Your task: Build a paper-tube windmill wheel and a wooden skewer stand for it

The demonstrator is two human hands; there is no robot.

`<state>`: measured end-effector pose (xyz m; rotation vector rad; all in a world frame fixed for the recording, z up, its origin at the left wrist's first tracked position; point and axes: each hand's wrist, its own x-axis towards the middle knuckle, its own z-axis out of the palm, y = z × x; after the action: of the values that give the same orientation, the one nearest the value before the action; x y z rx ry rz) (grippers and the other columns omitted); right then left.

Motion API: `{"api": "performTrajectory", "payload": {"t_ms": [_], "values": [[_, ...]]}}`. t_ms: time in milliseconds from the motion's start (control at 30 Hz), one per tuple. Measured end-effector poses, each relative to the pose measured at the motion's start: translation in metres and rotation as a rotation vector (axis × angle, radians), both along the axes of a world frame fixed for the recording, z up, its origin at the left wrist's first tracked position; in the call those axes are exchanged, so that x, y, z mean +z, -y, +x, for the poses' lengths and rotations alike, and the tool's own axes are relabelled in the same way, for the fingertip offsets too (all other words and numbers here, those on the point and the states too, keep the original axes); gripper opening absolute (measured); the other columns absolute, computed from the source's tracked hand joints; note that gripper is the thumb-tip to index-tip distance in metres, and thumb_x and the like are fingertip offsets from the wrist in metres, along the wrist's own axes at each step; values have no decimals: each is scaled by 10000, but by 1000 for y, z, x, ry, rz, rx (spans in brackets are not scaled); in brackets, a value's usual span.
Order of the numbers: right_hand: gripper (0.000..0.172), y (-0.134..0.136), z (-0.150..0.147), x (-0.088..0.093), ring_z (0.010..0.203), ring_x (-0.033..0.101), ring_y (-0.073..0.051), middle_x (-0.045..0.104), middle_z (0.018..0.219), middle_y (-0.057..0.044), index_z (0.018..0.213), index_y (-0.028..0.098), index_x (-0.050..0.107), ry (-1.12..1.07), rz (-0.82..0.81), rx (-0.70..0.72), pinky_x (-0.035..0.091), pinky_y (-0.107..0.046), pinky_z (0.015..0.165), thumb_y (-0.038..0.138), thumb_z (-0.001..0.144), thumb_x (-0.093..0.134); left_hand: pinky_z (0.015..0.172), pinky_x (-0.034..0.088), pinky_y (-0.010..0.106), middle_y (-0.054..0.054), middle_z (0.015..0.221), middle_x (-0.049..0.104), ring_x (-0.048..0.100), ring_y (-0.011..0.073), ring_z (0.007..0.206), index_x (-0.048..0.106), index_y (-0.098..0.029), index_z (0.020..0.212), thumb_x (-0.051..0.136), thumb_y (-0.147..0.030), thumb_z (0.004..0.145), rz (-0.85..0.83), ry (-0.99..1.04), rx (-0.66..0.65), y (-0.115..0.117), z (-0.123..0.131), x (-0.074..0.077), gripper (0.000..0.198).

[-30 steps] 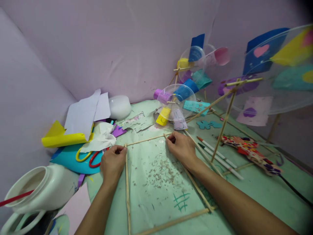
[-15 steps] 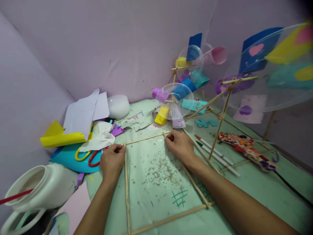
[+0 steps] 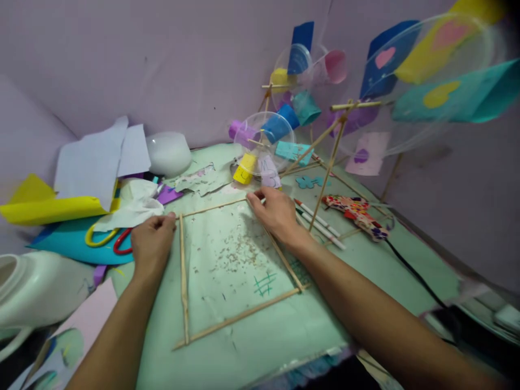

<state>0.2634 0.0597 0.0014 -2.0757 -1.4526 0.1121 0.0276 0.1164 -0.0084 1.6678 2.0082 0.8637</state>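
Note:
Four thin wooden sticks lie as a rectangle on the pale green tabletop: a far stick (image 3: 215, 207), a left stick (image 3: 183, 271), a right stick (image 3: 284, 261) and a near stick (image 3: 244, 315). At the far left corner, my left hand (image 3: 152, 241) is closed, its thumb and fingertips pinching the far stick's end. My right hand (image 3: 276, 214) pinches at the far right corner, where the far and right sticks meet; its fingers partly cover that joint. The near stick's left end juts past the left stick.
Scissors (image 3: 122, 241), crumpled tissue (image 3: 134, 206), papers and a white jug (image 3: 44, 292) crowd the left. Pinwheel-like models on stick stands (image 3: 335, 149) rise at the right. Pens (image 3: 319, 222) and a flower-patterned glue gun (image 3: 357, 214) with a black cord lie below them.
The camera view has turned, so everything sits further left and higher, and the table's near edge shows. Both hands stay at the rectangle's far corners.

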Motion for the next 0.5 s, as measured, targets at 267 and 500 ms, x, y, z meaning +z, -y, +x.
{"api": "performTrajectory", "payload": {"t_ms": [267, 500], "values": [[174, 65, 23, 32, 710, 587, -142, 682, 793, -21, 831, 175, 661, -59, 130, 250, 408, -248, 677, 225, 832, 494, 640, 441, 269, -28, 633, 594, 543, 141, 623, 660, -181, 772, 612, -321, 671, 6, 2, -33, 27, -14, 30, 180], [131, 166, 49, 6, 815, 615, -164, 667, 842, -42, 848, 212, 642, -189, 23, 540, 477, -282, 742, 218, 835, 512, 613, 454, 278, -20, 650, 668, 594, 183, 634, 652, -258, 634, 594, -394, 598, -16, -171, -275, 114, -45, 43, 152]]}}
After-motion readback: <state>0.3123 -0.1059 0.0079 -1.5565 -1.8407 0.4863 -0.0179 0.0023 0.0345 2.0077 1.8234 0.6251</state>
